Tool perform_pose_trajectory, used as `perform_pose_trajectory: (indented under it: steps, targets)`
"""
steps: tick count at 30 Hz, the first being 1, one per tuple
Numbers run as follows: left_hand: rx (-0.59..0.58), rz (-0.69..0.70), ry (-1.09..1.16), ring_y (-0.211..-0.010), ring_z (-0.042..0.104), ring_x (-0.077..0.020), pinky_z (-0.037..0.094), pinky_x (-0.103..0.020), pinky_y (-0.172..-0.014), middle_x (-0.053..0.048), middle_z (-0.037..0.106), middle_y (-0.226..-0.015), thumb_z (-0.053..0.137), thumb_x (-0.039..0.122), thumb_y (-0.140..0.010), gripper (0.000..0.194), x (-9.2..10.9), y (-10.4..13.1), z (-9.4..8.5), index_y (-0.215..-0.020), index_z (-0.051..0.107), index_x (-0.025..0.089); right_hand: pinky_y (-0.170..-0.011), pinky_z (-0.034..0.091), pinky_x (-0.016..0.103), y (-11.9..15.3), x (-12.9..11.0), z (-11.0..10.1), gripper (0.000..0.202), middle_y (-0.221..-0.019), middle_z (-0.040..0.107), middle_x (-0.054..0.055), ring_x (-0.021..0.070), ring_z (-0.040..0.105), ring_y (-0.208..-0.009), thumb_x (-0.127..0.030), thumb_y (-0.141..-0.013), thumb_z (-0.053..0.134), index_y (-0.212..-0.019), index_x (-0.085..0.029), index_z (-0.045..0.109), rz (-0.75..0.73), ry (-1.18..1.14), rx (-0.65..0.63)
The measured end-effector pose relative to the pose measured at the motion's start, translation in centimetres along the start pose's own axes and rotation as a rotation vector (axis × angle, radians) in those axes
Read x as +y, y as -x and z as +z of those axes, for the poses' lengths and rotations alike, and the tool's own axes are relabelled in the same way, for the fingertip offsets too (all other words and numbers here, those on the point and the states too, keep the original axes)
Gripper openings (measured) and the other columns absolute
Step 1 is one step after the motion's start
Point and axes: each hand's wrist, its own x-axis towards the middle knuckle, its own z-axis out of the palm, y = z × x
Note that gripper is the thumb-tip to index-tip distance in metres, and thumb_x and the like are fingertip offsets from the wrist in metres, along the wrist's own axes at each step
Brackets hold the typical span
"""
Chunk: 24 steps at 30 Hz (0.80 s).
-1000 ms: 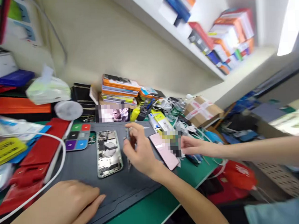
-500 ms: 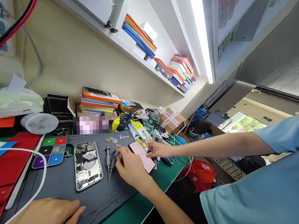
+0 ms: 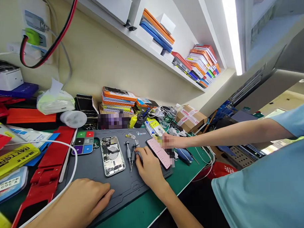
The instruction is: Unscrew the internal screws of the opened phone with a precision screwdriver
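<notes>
My left hand (image 3: 91, 197) rests on the dark grey work mat (image 3: 120, 203), fingers curled in and thumb alongside; I see nothing in it, though its underside is hidden. My right hand (image 3: 151, 167) has its thumb and fingertips closed around the handle of a grey precision screwdriver (image 3: 133, 157), which lies on the mat. A second screwdriver (image 3: 128, 151) lies just left of it. Between my hands, farther back, is an opened phone (image 3: 113, 156) with its inner parts exposed. Right of my right hand lies a phone with a lit pink screen (image 3: 158, 153), beside another person's hand (image 3: 176, 141).
A palette of coloured squares (image 3: 83, 142) sits at the mat's left. A white cable (image 3: 75, 163) arches over my left forearm. Red phone cases and battery packs (image 3: 16, 160) crowd the left side. Stacked boxes (image 3: 119, 100), a bottle (image 3: 170, 116) and a carton (image 3: 190, 117) line the back.
The view has swung left, so everything sits farther right and more of the left side shows. My hands keep nearly the same places on the mat. The blurred screen at the back has darkened.
</notes>
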Motion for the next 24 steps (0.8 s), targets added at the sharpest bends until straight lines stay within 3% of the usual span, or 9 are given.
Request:
perform_pose_trajectory:
  steps: [3,8,10,13,16,18,22,24]
  targets:
    - [-0.078,-0.002,-0.02,-0.077,0.079,-0.0243,0.054,-0.026,-0.069,-0.007,0.079,-0.077,0.043,0.03,-0.104,0.041,0.4,0.0,-0.8,-0.082,0.077,0.024,-0.082,0.062,0.038,0.0,0.0,0.1,0.016,-0.114,0.068,0.006,0.0208,0.069,-0.095,-0.018,-0.105,0.063,-0.121,-0.017,0.066,-0.007,-0.006,0.01]
    - [-0.1,0.029,-0.084,-0.075,0.078,-0.0231,0.051,-0.026,-0.067,-0.006,0.079,-0.078,0.044,0.026,-0.106,0.039,0.5,0.0,-1.1,-0.085,0.077,0.024,-0.084,0.062,0.038,0.0,0.0,0.0,0.017,-0.118,0.069,0.007,0.0219,0.07,-0.099,-0.017,-0.106,0.061,-0.122,-0.017,0.067,-0.034,0.001,0.048]
    - [-0.065,0.107,-0.169,-0.07,0.076,-0.0218,0.047,-0.027,-0.063,-0.004,0.078,-0.075,0.045,0.024,-0.106,0.038,0.5,0.0,-0.9,-0.084,0.075,0.023,-0.086,0.062,0.04,0.2,-0.1,-0.2,0.02,-0.125,0.067,0.01,0.0243,0.07,-0.105,-0.018,-0.107,0.058,-0.125,-0.017,0.067,-0.044,-0.003,0.085]
    - [0.113,0.326,-0.349,-0.058,0.068,-0.0209,0.039,-0.034,-0.057,-0.001,0.072,-0.068,0.046,0.02,-0.107,0.037,0.9,0.5,-0.9,-0.078,0.068,0.022,-0.093,0.06,0.043,1.1,-0.1,-1.1,0.027,-0.134,0.064,0.014,0.028,0.069,-0.114,-0.023,-0.111,0.049,-0.13,-0.019,0.067,-0.06,-0.035,0.158]
    - [0.341,0.586,-0.465,-0.051,0.056,-0.0193,0.031,-0.038,-0.052,0.001,0.059,-0.061,0.054,0.018,-0.103,0.032,2.2,1.4,-1.7,-0.072,0.061,0.021,-0.099,0.058,0.042,3.0,0.1,-2.8,0.03,-0.129,0.068,0.012,0.0263,0.068,-0.118,-0.023,-0.112,0.043,-0.132,-0.021,0.065,-0.122,-0.11,0.21]
    - [0.401,0.713,-0.491,-0.05,0.051,-0.0179,0.027,-0.039,-0.051,0.002,0.055,-0.06,0.06,0.018,-0.1,0.026,3.7,2.2,-2.7,-0.073,0.06,0.02,-0.1,0.058,0.039,4.8,0.2,-4.3,0.032,-0.128,0.069,0.011,0.0251,0.068,-0.12,-0.02,-0.11,0.045,-0.137,-0.023,0.063,-0.2,-0.163,0.226]
    - [0.301,0.709,-0.514,-0.053,0.052,-0.0179,0.034,-0.038,-0.051,0.001,0.058,-0.062,0.058,0.022,-0.103,0.022,6.4,5.0,-4.3,-0.082,0.065,0.021,-0.096,0.06,0.036,9.2,0.4,-7.7,0.043,-0.131,0.07,0.009,0.0238,0.069,-0.119,-0.011,-0.106,0.048,-0.144,-0.025,0.06,-0.332,-0.221,0.271]
    - [0.328,0.657,-0.439,-0.056,0.056,-0.0172,0.041,-0.035,-0.053,0.002,0.064,-0.065,0.057,0.023,-0.104,0.02,7.0,7.6,-4.0,-0.087,0.067,0.024,-0.096,0.058,0.034,11.7,0.4,-9.0,0.05,-0.135,0.069,0.009,0.024,0.069,-0.121,-0.007,-0.103,0.05,-0.149,-0.024,0.058,-0.382,-0.191,0.324]
